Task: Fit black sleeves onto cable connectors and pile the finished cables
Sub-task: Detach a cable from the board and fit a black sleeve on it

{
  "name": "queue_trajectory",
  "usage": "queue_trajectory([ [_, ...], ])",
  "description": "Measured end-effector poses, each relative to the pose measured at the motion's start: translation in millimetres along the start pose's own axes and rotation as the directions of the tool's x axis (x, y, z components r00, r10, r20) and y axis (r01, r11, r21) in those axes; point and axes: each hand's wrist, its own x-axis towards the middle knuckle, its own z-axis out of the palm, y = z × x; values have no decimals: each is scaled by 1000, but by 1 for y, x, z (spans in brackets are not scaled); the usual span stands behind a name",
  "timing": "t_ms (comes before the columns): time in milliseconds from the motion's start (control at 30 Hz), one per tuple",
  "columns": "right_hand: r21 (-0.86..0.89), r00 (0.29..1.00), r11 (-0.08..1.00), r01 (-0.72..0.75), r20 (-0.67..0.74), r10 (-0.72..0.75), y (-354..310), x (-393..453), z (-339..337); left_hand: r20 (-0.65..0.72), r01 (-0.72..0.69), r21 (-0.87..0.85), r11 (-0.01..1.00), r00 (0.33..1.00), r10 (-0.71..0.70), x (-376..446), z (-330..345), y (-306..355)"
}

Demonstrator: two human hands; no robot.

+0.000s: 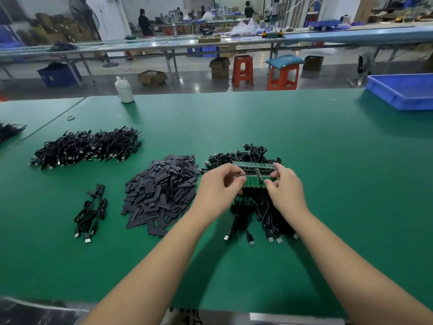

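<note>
Both hands work over a bundle of black cables (255, 207) joined to a green strip of small circuit boards (254, 173). My left hand (218, 186) pinches the strip's left end, where a small connector with gold pins shows. My right hand (284, 184) pinches the strip's right part. A heap of flat black sleeves (161, 193) lies just left of my left hand. Further left lie a few cables (91, 212) with sleeved ends, and a big pile of cables (86, 146) sits at the far left.
The green table (328, 160) holds a white bottle (124, 89) at its far edge and a blue tray (403, 90) at the far right. More black cables (9, 131) poke in at the left edge. Benches, red stools and people stand beyond.
</note>
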Motion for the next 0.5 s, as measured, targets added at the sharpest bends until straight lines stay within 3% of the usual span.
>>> queue_trajectory([
  [67,87,997,995,40,-64,-35,-4,-9,1,57,72,-198,978,996,-62,1,3,5],
  [100,198,1000,980,23,-13,-21,-9,-13,2,81,119,-310,943,992,-99,2,3,6],
  [167,484,956,856,-182,292,38,-22,-23,3,102,195,-456,868,981,-167,5,2,3],
  [233,582,868,757,-297,496,-40,-30,-32,5,108,245,-491,836,969,-221,6,-1,-7],
  [300,551,878,812,-193,467,-108,-31,-35,9,102,278,-431,859,960,-259,5,-4,-22],
  [400,363,911,932,-10,387,-141,-29,-35,21,134,311,-325,893,950,-282,-3,-9,-47],
  [500,246,887,969,25,443,-135,-28,-43,41,183,333,-254,908,938,-293,-14,-16,-73],
])
